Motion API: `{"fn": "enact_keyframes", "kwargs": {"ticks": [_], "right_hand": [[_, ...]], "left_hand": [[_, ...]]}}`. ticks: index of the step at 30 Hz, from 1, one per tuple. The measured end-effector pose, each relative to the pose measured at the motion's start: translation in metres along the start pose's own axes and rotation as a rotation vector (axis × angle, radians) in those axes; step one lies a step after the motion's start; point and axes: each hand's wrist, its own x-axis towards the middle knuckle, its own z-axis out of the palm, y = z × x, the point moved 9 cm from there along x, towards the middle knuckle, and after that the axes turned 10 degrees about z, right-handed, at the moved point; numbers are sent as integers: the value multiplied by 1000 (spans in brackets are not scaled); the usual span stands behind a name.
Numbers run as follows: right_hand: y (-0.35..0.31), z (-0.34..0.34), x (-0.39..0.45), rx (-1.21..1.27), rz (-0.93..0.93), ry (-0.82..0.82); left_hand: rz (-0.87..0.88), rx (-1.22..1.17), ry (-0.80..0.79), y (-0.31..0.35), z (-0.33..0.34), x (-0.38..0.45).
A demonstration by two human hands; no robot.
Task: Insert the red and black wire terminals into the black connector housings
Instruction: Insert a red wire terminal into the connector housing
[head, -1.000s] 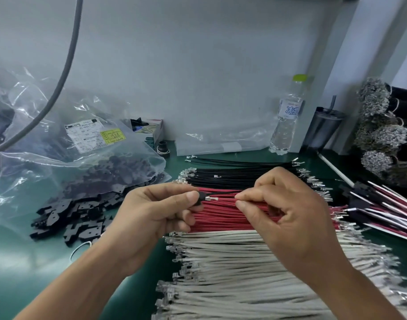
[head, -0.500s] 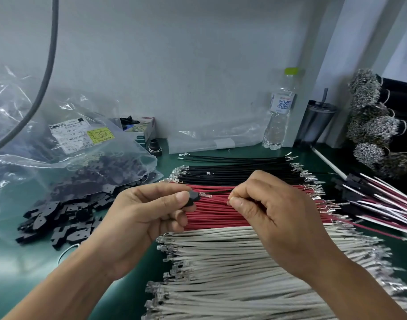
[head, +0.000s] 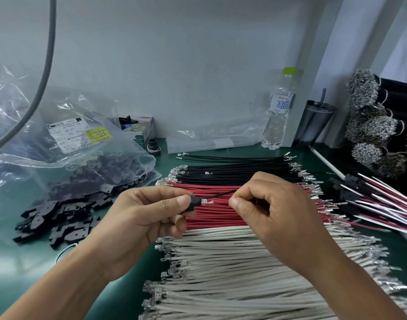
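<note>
While the black connector housing [head: 194,202] sat pinched between the thumb and forefinger of the left hand [head: 149,218], a bare metal terminal [head: 207,201] stood at its mouth, touching it or just short; I could not tell whether it had begun to enter. The right hand [head: 264,211] had its fingers curled tight, pinching wire close behind that terminal, and a thin black wire [head: 221,194] ran from the housing up into that grip. Both hands hovered over the row of red wires [head: 216,217] laid across the green counter [head: 24,255], with black wires [head: 232,173] behind and white wires [head: 232,262] nearer the person. Loose housings [head: 59,218] spilled from a clear plastic bag [head: 66,144] to the left; finished assemblies [head: 377,199] lay to the right.

To my eye the risk was in alignment: a terminal tilted or rotated against the cavity would likely jam or bend its crimp. Pushing on the soft wire too far back might buckle it, and a half-seated terminal could pull out later.
</note>
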Motion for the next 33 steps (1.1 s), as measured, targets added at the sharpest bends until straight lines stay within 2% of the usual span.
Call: {"fn": "enact_keyframes", "kwargs": {"ticks": [4,8,13,15,19,21,29,33], "right_hand": [[-6,-2,-1,-22,-36,-1],[-18,-2,-4,-150,-116,24],[-22,11,-8,-131,-96,-12],[-17,15,-8,-155,-74,-18],[-6,13,-4,-110,-14,-23],[-7,12,-5,-56,-30,-19],[-19,16,-7,13,-96,7],[-22,4,-5,-171,-146,76]], "left_hand": [[-17,-9,7,-1,-1,0],[-49,12,6,-3,0,0],[-67,-1,25,-9,4,-3],[-13,62,24,-5,7,-3],[280,457,15,21,10,-4],[343,501,44,26,9,-5],[321,449,-24,26,15,-7],[307,459,-22,25,13,-4]]}}
